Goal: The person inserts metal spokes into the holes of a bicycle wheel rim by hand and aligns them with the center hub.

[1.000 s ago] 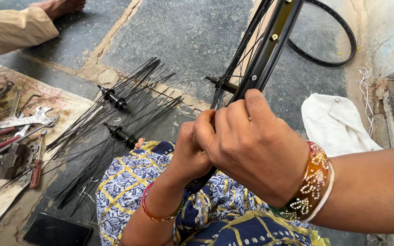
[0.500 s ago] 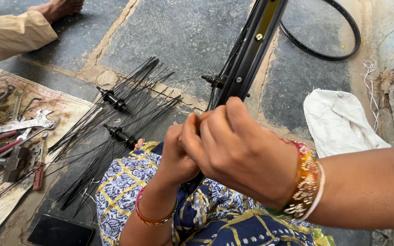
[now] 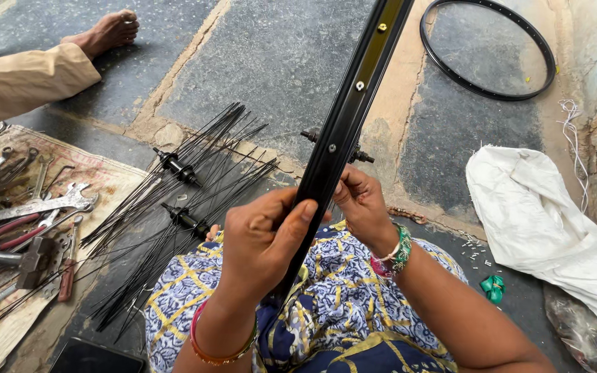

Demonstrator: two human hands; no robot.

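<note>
Nearest the camera lies the person's lap in a blue, white and yellow patterned cloth [image 3: 333,304]. Just above it the left hand [image 3: 264,238] wraps its fingers and thumb around the black wheel rim [image 3: 350,114], gripping the rim's lower stretch. The right hand [image 3: 362,204] sits just right of the rim, its fingers curled in against the rim's edge; whether they pinch anything small cannot be told. The rim rises tilted from the lap toward the far right, its inner face with spoke holes turned to the camera, and a hub [image 3: 361,155] shows just behind it.

To the left, on the stone floor, a bundle of black spokes [image 3: 174,207] fans out with two more hubs among them. Farther left a worn sheet [image 3: 115,179] carries wrenches and pliers [image 3: 29,207]. To the right lies a white sack [image 3: 540,221], with a small green scrap [image 3: 493,287] near it.

At the far right a second black hoop [image 3: 450,69] lies flat. At the far left another person's sleeve [image 3: 22,83] and bare foot [image 3: 108,31] rest on the floor.
</note>
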